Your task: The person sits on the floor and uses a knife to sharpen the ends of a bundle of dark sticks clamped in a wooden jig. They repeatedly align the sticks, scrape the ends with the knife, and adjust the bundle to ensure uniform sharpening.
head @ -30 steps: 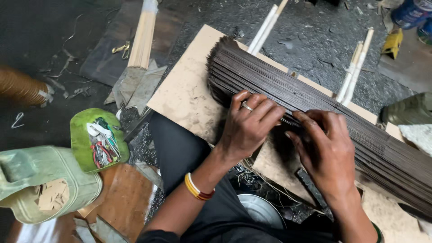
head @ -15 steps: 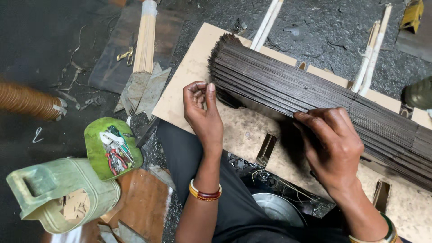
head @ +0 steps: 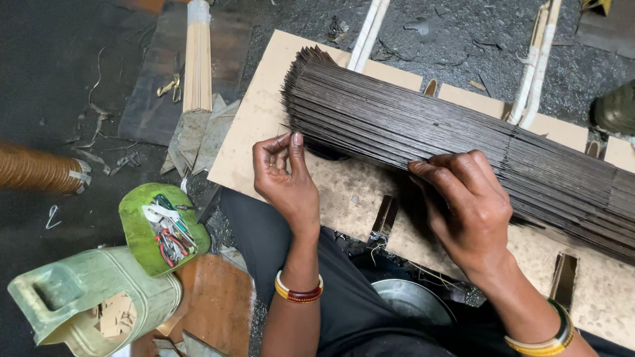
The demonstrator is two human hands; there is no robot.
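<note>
A long bundle of thin dark strips (head: 410, 125) lies slantwise on a brown board (head: 254, 139) across my lap. My left hand (head: 286, 182) is lifted just in front of the bundle's left end, with thumb and fingers pinched together near its lower edge. Whether a strip sits in the pinch is too small to tell. My right hand (head: 466, 211) lies over the near side of the bundle at its middle, its fingers curved onto the strips and holding them down. Both wrists wear bangles.
A green plastic jug (head: 86, 304) and a green dish of small metal bits (head: 142, 231) sit at lower left. A pale stick bundle (head: 197, 59), a brown ribbed tube (head: 36, 168), white sticks (head: 536, 66) and a metal bowl (head: 410, 301) surround the board.
My left hand has come off the bundle and drawn back to the left, its fingers closing into a pinch. My right hand has stayed on the strips.
</note>
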